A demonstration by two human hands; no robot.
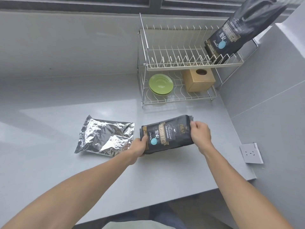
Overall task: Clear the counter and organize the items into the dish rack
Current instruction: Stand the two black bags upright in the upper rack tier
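Grey tabletop (49, 162) carried a foil pouch (105, 138) just left of my left hand (140, 146). Between both hands lay a black bag (166, 134), left hand pinching its bottom edge, right hand (200, 134) gripping its top. Another bag (239, 28) leaned in the rack (181, 63).

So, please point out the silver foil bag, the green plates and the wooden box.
silver foil bag (105, 136): head view, middle of its crinkled face.
green plates (160, 83): head view, centre of top plate.
wooden box (200, 82): head view, front side.
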